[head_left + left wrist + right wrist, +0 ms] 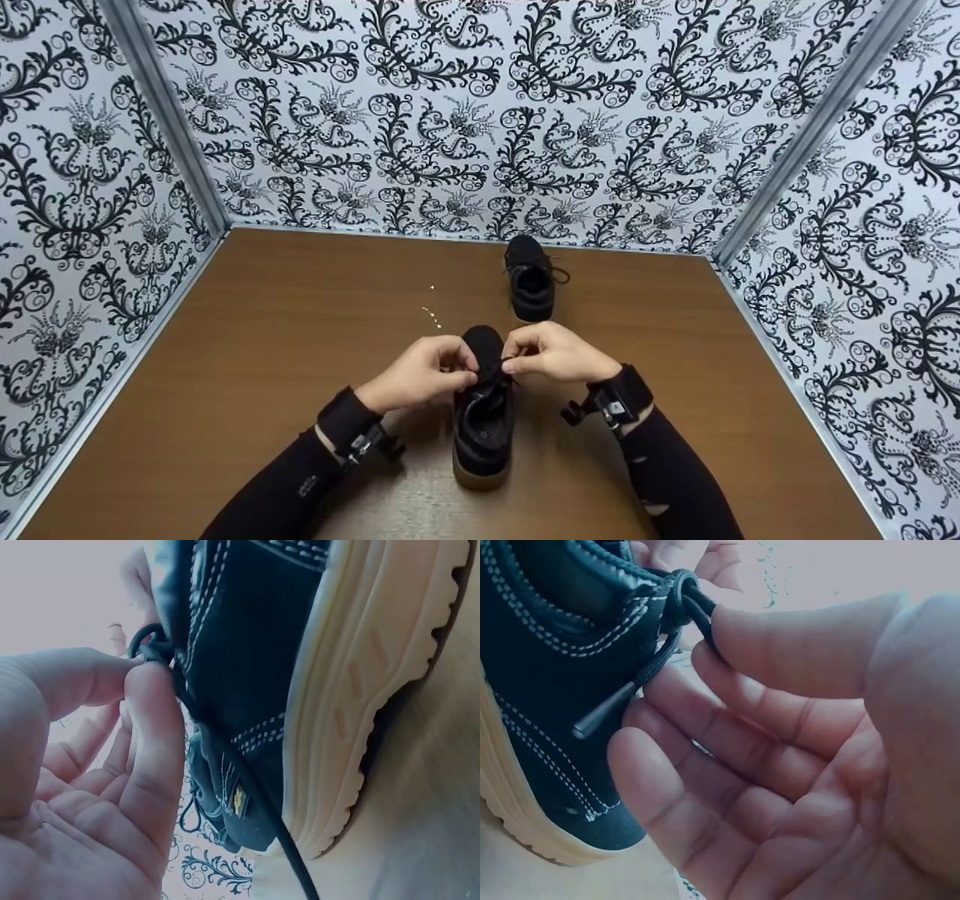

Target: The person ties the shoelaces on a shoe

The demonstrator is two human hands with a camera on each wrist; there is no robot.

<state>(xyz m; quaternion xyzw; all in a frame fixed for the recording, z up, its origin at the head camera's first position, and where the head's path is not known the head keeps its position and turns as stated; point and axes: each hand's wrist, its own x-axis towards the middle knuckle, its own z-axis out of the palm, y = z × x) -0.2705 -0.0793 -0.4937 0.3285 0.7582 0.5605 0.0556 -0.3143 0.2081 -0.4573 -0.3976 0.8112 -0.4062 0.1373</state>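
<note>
A black shoe (482, 454) with white stitching and a tan sole stands on the table, toe pointing away, its opening nearest me. My left hand (424, 373) is at the left of its tongue, thumb and index finger pinching the black shoelace (154, 652). From the right, my right hand (561, 352) pinches a lace loop between thumb and index finger, its other fingers loosely curled. In the right wrist view a lace knot (679, 604) sits at the top of the shoe. One lace end with a dark tip (604, 712) hangs beside it.
Behind, near the back wall, a second black shoe (531, 289) stands with a lace loop sticking out at its right. The brown table (300, 322) is bounded by patterned walls (450, 150) at the back and sides. Small bright spots (431, 315) show left of the shoes.
</note>
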